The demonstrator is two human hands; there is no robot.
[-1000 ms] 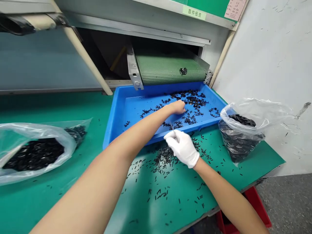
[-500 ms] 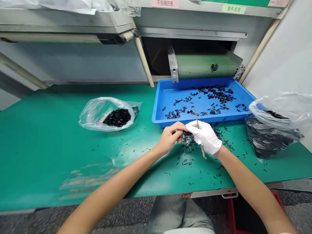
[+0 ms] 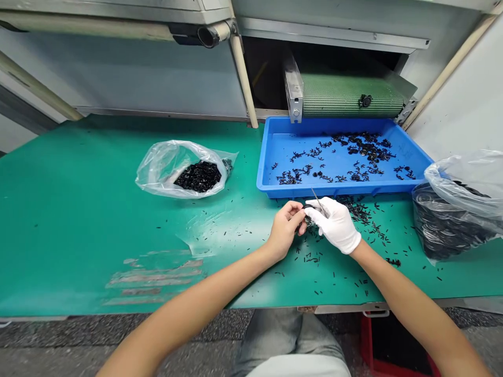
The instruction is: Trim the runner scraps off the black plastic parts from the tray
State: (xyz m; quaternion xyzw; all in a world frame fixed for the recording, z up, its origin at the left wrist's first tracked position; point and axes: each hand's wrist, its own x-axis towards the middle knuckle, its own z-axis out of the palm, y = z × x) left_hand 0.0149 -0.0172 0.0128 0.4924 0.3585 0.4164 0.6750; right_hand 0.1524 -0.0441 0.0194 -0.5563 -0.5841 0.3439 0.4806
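**Black part pinched in the left hand, thin tool aimed at 11 o'clock by the right**

Clock directions are read from the two hands, with 12 at the far side. A small black part [image 3: 308, 206] is held between the hands, just above the green mat [image 3: 98, 220] and near the front wall of the blue tray [image 3: 334, 188]. It is mostly covered by fingers, so its facing cannot be told. The long axis of the thin tool [image 3: 316, 196] is set from 5 to 11 o'clock, its bare tip raised toward the tray; its lower end is hidden by the glove.

Movement toward 12 and 1 o'clock is bounded by the tray wall, and at 6 by the mat's near edge. A broad stretch of mat, scuffed in one patch, is offered at 8 to 9 o'clock. An open bag [image 3: 155, 175] of black pieces is seen between 9 and 10, another bag [image 3: 451, 220] at 3. Loose black bits [image 3: 357, 209] are scattered below and to the right of the hands.

The bare left hand [image 3: 285, 228] is held narrow, fingers curled around the part, its forearm brought in from 8 o'clock. The white-gloved right hand [image 3: 338, 225] is closed around the tool, its forearm brought in from 4.
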